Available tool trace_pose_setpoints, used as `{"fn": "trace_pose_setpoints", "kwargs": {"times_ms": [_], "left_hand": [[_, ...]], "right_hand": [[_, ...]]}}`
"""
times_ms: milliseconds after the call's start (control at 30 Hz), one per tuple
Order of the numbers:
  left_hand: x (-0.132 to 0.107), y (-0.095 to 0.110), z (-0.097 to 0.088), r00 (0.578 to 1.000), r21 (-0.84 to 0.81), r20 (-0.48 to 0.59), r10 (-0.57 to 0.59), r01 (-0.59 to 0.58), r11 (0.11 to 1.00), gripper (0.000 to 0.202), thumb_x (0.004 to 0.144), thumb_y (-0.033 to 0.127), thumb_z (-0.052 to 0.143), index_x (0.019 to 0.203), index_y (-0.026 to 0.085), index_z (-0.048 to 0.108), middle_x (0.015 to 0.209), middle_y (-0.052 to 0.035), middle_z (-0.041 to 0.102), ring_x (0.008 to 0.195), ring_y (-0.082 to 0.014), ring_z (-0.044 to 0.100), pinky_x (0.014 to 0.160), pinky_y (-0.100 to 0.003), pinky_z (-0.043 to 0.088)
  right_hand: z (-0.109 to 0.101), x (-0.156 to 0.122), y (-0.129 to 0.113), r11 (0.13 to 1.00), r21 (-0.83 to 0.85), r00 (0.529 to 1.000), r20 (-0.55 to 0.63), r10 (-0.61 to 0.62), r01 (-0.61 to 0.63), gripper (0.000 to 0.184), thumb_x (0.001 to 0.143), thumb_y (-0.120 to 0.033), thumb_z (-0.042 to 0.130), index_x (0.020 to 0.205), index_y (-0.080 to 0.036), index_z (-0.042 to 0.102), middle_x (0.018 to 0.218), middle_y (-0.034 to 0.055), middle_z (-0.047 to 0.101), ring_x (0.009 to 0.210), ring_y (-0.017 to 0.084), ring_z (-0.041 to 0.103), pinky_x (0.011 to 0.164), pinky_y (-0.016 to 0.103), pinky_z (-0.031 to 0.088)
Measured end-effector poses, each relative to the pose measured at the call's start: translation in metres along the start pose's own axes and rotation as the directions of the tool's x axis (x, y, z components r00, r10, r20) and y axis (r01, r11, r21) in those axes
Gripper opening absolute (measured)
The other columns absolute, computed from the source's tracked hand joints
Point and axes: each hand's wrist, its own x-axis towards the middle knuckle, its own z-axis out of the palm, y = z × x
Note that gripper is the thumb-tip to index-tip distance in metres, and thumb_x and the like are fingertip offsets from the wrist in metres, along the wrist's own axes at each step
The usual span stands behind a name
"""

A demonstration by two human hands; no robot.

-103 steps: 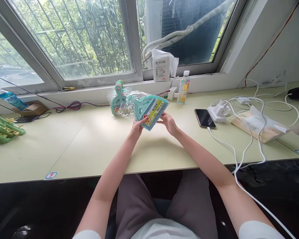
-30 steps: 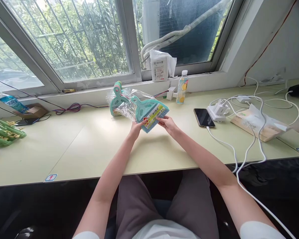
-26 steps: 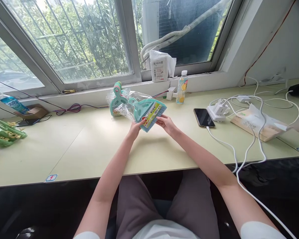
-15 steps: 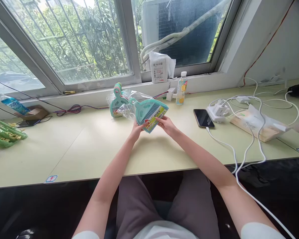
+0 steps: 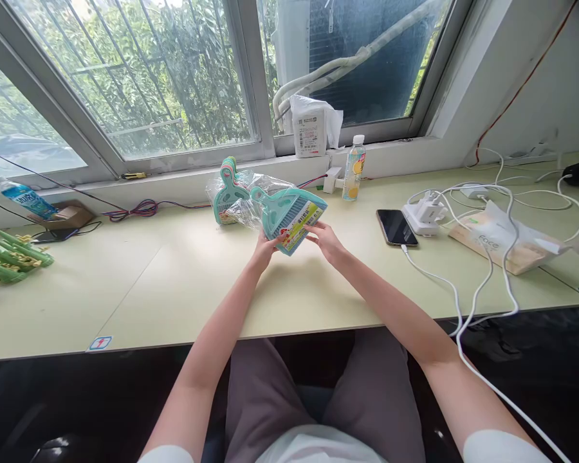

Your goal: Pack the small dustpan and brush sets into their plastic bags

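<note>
A teal mini dustpan and brush set [image 5: 282,212] with a yellow and white label is held above the table, tilted, its handle pointing up and left. My left hand [image 5: 267,249] grips its lower left edge, the thumb lying over the front. On the right side, my right hand [image 5: 327,243] has its fingers at the label's edge, partly behind the set. Directly behind to the left stands a stack of similar dustpan sets [image 5: 229,193] in several colours, wrapped in clear plastic [image 5: 253,215]. The plastic partly overlaps the held set's handle.
An upright drink bottle [image 5: 354,168] stands by the sill, near a packet of tissues [image 5: 311,132]. To the right lie a phone [image 5: 396,227], a power strip [image 5: 422,217], white cables and a paper package [image 5: 511,241]. Green stalks [image 5: 9,257] and a blue bottle [image 5: 31,200] are at left.
The view has shifted slightly. My right fingers have moved a little along the set's right edge; the set stays in nearly the same place.
</note>
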Motion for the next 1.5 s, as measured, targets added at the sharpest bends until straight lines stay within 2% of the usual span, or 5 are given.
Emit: {"fn": "trace_pose_setpoints", "kwargs": {"times_ms": [433,667,867,1100,1500], "left_hand": [[-0.004,0.002,0.000,0.998,0.019,0.032,-0.053,0.053,0.998,0.085,0.058,0.033,0.087,0.132,0.026,0.048,0.121,-0.0108,0.065,0.106,-0.0290,0.064,0.086,-0.045,0.052],[-0.009,0.006,0.000,0.973,0.096,0.178,-0.149,0.134,0.986,0.060,0.066,0.036,0.082,0.118,0.018,0.061,0.123,-0.0133,0.064,0.109,-0.0300,0.063,0.089,-0.045,0.052],[-0.010,0.015,0.000,0.946,-0.193,0.296,-0.130,0.192,0.962,0.057,0.081,0.061,0.059,0.123,0.022,0.061,0.130,-0.0090,0.062,0.126,-0.0294,0.052,0.102,-0.045,0.045],[-0.011,0.019,0.002,0.989,-0.241,0.104,-0.106,0.129,0.962,0.045,0.081,0.048,0.061,0.116,0.020,0.062,0.119,-0.0075,0.067,0.118,-0.0285,0.058,0.099,-0.043,0.047],[-0.017,0.022,0.007,0.943,-0.194,0.280,-0.180,0.239,0.952,0.040,0.082,0.041,0.060,0.114,0.017,0.065,0.120,-0.0098,0.067,0.115,-0.0297,0.060,0.095,-0.042,0.048]], "right_hand": [[-0.003,0.006,-0.002,0.997,0.079,0.993,0.114,-0.018,0.009,0.020,0.069,-0.022,0.075,0.087,-0.019,0.066,0.100,0.0054,0.074,0.103,0.023,0.066,0.102,0.043,0.049],[-0.008,0.012,0.005,0.999,0.038,0.998,0.058,0.023,-0.026,0.017,0.075,-0.017,0.071,0.090,-0.019,0.061,0.098,0.0057,0.073,0.093,0.022,0.069,0.094,0.047,0.054],[-0.008,0.011,0.005,0.994,0.108,0.998,0.063,0.004,-0.010,0.016,0.075,-0.020,0.071,0.088,-0.019,0.062,0.098,0.0066,0.074,0.098,0.023,0.069,0.098,0.047,0.052],[-0.005,0.006,0.005,0.997,0.076,0.990,0.132,-0.041,0.031,0.026,0.073,-0.026,0.074,0.095,-0.021,0.061,0.106,0.0064,0.072,0.099,0.024,0.068,0.094,0.046,0.055],[-0.002,0.004,0.001,0.994,0.080,0.993,0.088,-0.080,0.073,0.030,0.071,-0.025,0.074,0.097,-0.022,0.060,0.107,0.0055,0.071,0.103,0.024,0.067,0.093,0.044,0.056]]}}
